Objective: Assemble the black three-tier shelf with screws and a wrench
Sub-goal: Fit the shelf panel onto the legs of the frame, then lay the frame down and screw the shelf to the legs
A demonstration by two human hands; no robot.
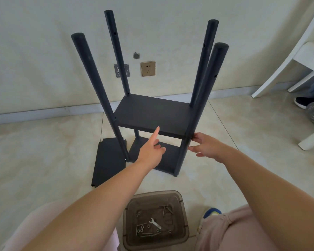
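Note:
A black shelf frame stands on the floor on four round posts, with a middle board (152, 113) and a lower board (169, 160) fitted between them. A third black board (107, 160) lies flat on the floor to its left. My left hand (152, 147) has its index finger stretched up to the front edge of the middle board. My right hand (205, 145) is at the near right post (203, 98), fingers and thumb at the post just below the middle board. A small wrench (154, 223), screws and washers lie in a brown plastic box (183, 230) by my knees.
The wall behind carries a gold socket (148, 69) and a metal bracket (121, 70). A white chair (297, 57) stands at the right, with another person's shoe (303, 102) beneath it. My knees and one foot (211, 212) flank the box.

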